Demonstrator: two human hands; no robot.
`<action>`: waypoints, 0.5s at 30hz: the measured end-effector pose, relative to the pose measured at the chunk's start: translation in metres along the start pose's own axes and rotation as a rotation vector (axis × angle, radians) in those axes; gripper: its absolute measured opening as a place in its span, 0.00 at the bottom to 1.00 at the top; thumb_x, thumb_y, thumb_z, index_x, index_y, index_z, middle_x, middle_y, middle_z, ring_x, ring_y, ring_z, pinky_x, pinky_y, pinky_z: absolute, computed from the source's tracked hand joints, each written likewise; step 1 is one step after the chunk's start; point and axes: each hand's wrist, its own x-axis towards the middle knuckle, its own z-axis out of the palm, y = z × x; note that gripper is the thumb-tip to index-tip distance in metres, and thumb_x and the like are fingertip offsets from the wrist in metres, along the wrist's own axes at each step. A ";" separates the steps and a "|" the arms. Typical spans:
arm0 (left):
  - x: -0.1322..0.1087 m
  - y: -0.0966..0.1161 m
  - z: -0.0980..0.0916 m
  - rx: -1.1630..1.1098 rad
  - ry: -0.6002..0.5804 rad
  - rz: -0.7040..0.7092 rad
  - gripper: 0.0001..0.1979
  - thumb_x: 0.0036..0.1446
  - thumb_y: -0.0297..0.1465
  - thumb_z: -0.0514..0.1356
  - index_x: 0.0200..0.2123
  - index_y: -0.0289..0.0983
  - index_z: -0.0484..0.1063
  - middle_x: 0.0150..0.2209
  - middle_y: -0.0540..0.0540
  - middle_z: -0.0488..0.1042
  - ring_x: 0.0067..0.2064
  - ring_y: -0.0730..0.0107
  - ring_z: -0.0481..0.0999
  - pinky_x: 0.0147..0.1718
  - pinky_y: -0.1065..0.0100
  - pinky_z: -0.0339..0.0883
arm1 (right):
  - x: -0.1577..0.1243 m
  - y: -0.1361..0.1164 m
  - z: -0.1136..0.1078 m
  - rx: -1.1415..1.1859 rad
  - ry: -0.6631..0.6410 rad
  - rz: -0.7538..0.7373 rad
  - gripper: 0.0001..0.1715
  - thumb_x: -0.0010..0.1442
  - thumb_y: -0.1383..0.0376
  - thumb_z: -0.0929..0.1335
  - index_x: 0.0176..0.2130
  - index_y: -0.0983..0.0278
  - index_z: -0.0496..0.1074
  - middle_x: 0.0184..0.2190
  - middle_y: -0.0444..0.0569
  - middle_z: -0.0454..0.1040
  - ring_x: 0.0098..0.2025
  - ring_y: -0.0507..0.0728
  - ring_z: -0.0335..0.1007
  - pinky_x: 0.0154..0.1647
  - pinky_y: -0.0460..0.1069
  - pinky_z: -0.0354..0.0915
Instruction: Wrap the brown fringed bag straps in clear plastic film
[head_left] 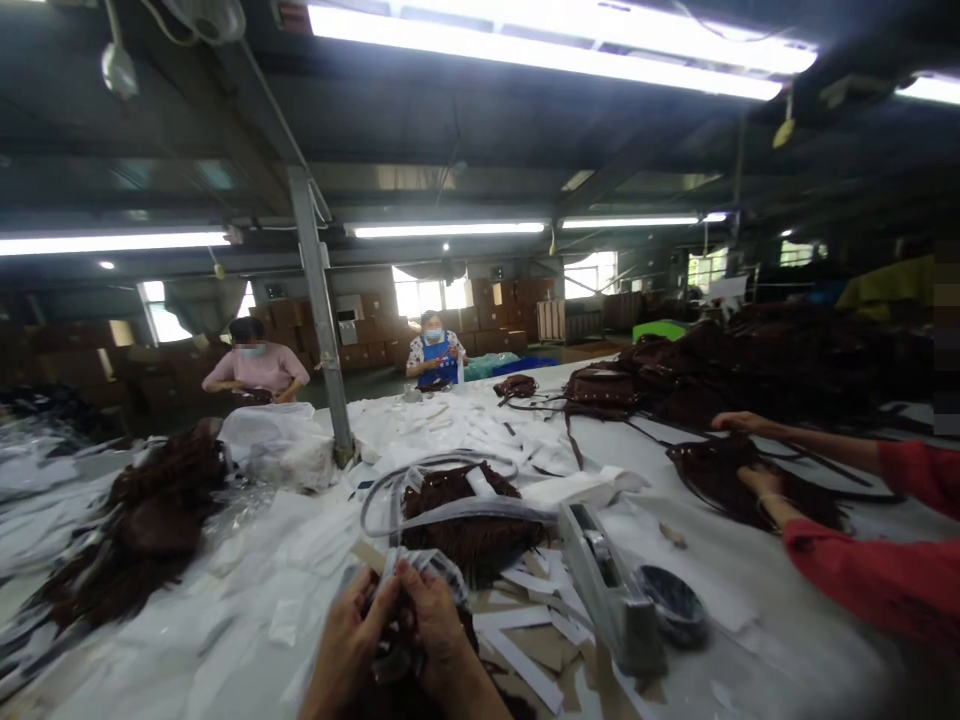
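Note:
My left hand (351, 630) and my right hand (439, 620) are close together at the bottom middle, fingertips closed on crumpled clear plastic wrap (442, 567). A small beige strip (367, 556) sticks up by the left fingertips. Dark brown material below the hands is partly hidden by them. Just beyond lies a brown fringed bag (450, 515), with a plastic-wrapped strap (480, 512) looping across it. To the right stands a grey tape dispenser (611, 590), with a round black object (673, 605) beside it.
White and beige paper strips (525, 640) litter the table. A brown pile (161, 510) lies left, near a metal post (321, 310). At right, a co-worker's red-sleeved arms (862, 560) handle a dark bag (720, 480) before a large brown heap (750, 370). Two people sit opposite.

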 end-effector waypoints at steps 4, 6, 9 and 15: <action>0.015 -0.014 -0.014 0.072 -0.021 -0.109 0.25 0.43 0.53 0.64 0.26 0.35 0.69 0.21 0.51 0.70 0.25 0.68 0.71 0.23 0.71 0.66 | 0.025 0.021 -0.004 -0.189 0.016 -0.109 0.38 0.40 0.33 0.69 0.16 0.64 0.60 0.08 0.37 0.54 0.12 0.44 0.45 0.11 0.41 0.41; 0.019 -0.029 -0.023 0.083 -0.016 -0.184 0.27 0.41 0.55 0.64 0.29 0.35 0.71 0.21 0.52 0.68 0.23 0.70 0.69 0.21 0.72 0.64 | 0.030 0.035 -0.011 -0.299 0.024 -0.144 0.38 0.42 0.32 0.67 0.16 0.64 0.60 0.09 0.37 0.54 0.13 0.45 0.45 0.12 0.42 0.41; 0.027 -0.050 -0.035 0.125 -0.009 -0.236 0.28 0.39 0.56 0.65 0.28 0.34 0.71 0.16 0.55 0.61 0.18 0.75 0.62 0.15 0.76 0.55 | 0.032 0.052 -0.022 -0.453 0.083 -0.174 0.37 0.46 0.33 0.65 0.18 0.64 0.62 0.11 0.38 0.53 0.15 0.46 0.45 0.14 0.43 0.41; 0.044 -0.078 -0.053 0.078 0.021 -0.284 0.28 0.38 0.56 0.63 0.23 0.35 0.69 0.16 0.56 0.57 0.16 0.77 0.57 0.12 0.76 0.53 | 0.032 0.063 -0.039 -0.554 0.059 -0.196 0.32 0.50 0.40 0.67 0.21 0.66 0.68 0.15 0.39 0.53 0.19 0.47 0.45 0.17 0.44 0.44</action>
